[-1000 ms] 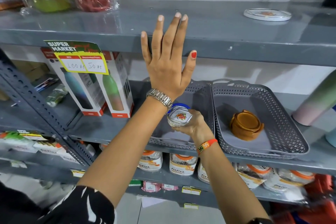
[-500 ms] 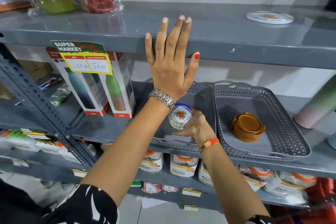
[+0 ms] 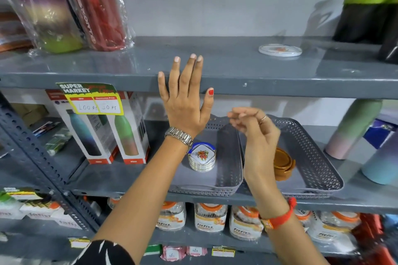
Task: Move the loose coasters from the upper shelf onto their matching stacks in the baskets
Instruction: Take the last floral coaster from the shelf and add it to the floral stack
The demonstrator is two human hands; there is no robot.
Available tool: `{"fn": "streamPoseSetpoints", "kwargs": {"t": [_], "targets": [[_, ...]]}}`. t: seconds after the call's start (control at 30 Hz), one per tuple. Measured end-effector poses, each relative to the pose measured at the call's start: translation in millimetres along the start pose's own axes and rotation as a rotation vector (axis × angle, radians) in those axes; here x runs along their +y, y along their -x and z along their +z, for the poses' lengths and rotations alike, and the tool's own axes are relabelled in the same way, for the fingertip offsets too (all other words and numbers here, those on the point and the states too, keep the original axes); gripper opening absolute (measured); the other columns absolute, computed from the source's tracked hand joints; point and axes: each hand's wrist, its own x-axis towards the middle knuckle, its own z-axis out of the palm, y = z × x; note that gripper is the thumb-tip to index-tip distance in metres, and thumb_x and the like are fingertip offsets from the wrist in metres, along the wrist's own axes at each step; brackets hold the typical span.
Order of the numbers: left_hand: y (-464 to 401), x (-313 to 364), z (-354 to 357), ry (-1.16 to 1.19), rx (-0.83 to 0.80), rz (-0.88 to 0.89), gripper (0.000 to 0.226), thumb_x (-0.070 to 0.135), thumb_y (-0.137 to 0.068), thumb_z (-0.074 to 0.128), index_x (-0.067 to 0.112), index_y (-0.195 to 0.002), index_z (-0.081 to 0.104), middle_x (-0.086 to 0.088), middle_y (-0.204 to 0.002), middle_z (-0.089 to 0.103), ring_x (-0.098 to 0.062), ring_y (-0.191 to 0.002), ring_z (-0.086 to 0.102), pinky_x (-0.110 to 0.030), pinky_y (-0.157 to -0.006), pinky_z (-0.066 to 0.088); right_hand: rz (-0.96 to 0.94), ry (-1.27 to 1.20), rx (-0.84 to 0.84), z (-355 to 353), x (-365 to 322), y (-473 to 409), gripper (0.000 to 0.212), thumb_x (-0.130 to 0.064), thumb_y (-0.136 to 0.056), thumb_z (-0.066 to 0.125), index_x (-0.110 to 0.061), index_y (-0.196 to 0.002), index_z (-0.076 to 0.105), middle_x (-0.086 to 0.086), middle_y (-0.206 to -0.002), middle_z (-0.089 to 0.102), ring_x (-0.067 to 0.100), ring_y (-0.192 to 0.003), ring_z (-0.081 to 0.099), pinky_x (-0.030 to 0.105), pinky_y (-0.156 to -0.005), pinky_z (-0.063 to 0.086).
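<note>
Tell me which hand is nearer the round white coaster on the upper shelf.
Right. The right hand hangs empty below and left of the round white coaster; the left hand rests on the shelf edge farther left.

The grey upper shelf [image 3: 215,64] bears a round white coaster [image 3: 280,50] right of the left hand [image 3: 185,101] and above the right hand [image 3: 256,133]. The middle shelf [image 3: 129,176] carries two grey baskets [image 3: 228,170] below both hands.
</note>
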Motion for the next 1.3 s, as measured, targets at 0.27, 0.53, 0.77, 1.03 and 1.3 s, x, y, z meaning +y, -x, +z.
{"fn": "streamPoseSetpoints", "kwargs": {"t": [0.27, 0.53, 0.77, 1.03, 1.3], "targets": [[0.9, -0.6, -2.5, 0.016, -0.014, -0.005, 0.052, 0.042, -0.097, 0.023, 0.014, -0.138, 0.034, 0.0, -0.141, 0.037, -0.023, -0.136, 0.026, -0.041, -0.116, 0.003, -0.525, 0.497, 0.093, 8.2, -64.4, -70.4, 0.016, -0.015, -0.082, 0.051, -0.019, -0.082, 0.067, -0.004, -0.075, 0.068, 0.005, -0.07, 0.061, 0.025, -0.068, 0.051], [-0.9, -0.5, -6.1, 0.017, -0.046, -0.007, 0.052, 0.042, -0.097, 0.022, 0.013, -0.137, 0.037, -0.002, -0.138, 0.043, -0.023, -0.133, 0.03, -0.042, -0.115, 0.005, 0.074, 1.467, -0.044, -2.9, -81.8, -184.7, 0.062, -0.046, -0.075, 0.069, -0.006, -0.12, 0.053, 0.018, -0.131, 0.051, 0.037, -0.128, 0.037, 0.056, -0.104, 0.033], [-2.4, 0.3, -5.8, 0.015, -0.049, -0.011, 0.052, 0.043, -0.097, 0.022, 0.013, -0.136, 0.037, -0.001, -0.138, 0.041, -0.022, -0.133, 0.03, -0.041, -0.115, 0.005, 0.355, 1.444, -0.124, -15.9, -78.6, -201.6, 0.095, -0.067, -0.06, 0.073, -0.011, -0.132, 0.045, 0.013, -0.143, 0.045, 0.04, -0.134, 0.036, 0.068, -0.109, 0.02], [-2.5, 1.1, -8.9, 0.023, -0.069, -0.015, 0.052, 0.043, -0.097, 0.022, 0.013, -0.138, 0.035, -0.001, -0.139, 0.039, -0.023, -0.133, 0.03, -0.041, -0.116, 0.003, 0.163, 1.421, 0.035, -15.0, -84.7, -192.1, 0.078, -0.054, -0.064, 0.079, -0.006, -0.119, 0.055, 0.02, -0.13, 0.054, 0.04, -0.129, 0.041, 0.07, -0.109, 0.014], [-2.8, 0.7, -9.3, 0.032, -0.081, -0.02, 0.052, 0.043, -0.097, 0.021, 0.014, -0.137, 0.035, 0.0, -0.14, 0.037, -0.023, -0.134, 0.028, -0.042, -0.115, 0.005, -0.33, 1.305, 0.198, -10.5, -88.2, -153.7, 0.08, -0.063, -0.058, 0.076, -0.014, -0.119, 0.06, 0.008, -0.119, 0.064, 0.031, -0.122, 0.048, 0.064, -0.109, 0.018]]}}
